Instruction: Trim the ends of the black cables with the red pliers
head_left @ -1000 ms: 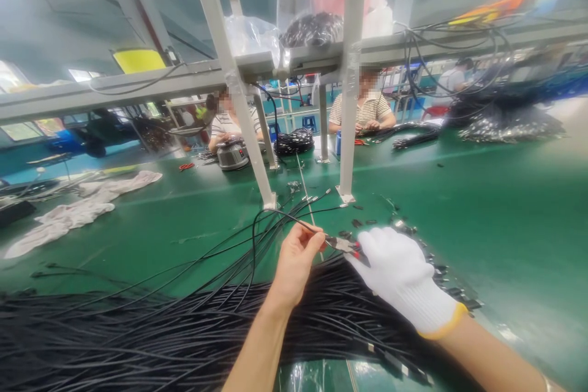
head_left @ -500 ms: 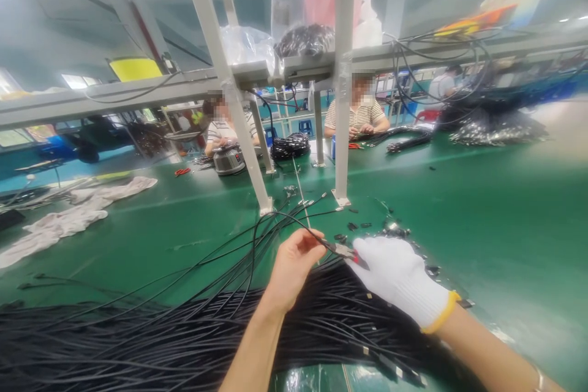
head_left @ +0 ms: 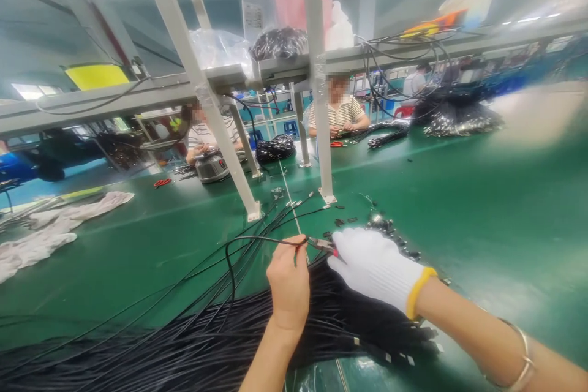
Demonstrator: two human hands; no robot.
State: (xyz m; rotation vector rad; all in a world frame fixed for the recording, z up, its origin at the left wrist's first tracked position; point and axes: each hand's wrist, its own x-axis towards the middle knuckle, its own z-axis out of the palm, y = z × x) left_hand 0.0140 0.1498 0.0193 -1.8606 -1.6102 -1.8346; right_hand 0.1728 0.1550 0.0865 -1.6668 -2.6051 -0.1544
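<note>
My left hand (head_left: 289, 285), bare, pinches a black cable (head_left: 250, 238) close to its end. From the fingers the cable arcs left and bends down toward the pile. My right hand (head_left: 372, 266), in a white knitted glove with a yellow cuff, is closed around pliers (head_left: 324, 245) whose red handle barely shows. The metal jaws point left and meet the cable end beside my left fingertips; whether they bite on it is too small to tell. Below both hands spreads a thick bundle of black cables (head_left: 184, 349), with metal-tipped connectors at its right end.
White metal posts (head_left: 325, 135) rise from the green table (head_left: 436, 196) and carry a shelf with plastic bags. Small black pieces (head_left: 340, 222) lie beyond my right hand. Two co-workers sit across the table. A white cloth (head_left: 59, 226) lies at the left.
The view has shifted, so the background sits further left. My left hand has turned more upright, still pinching the cable; the pliers remain at the cable end.
</note>
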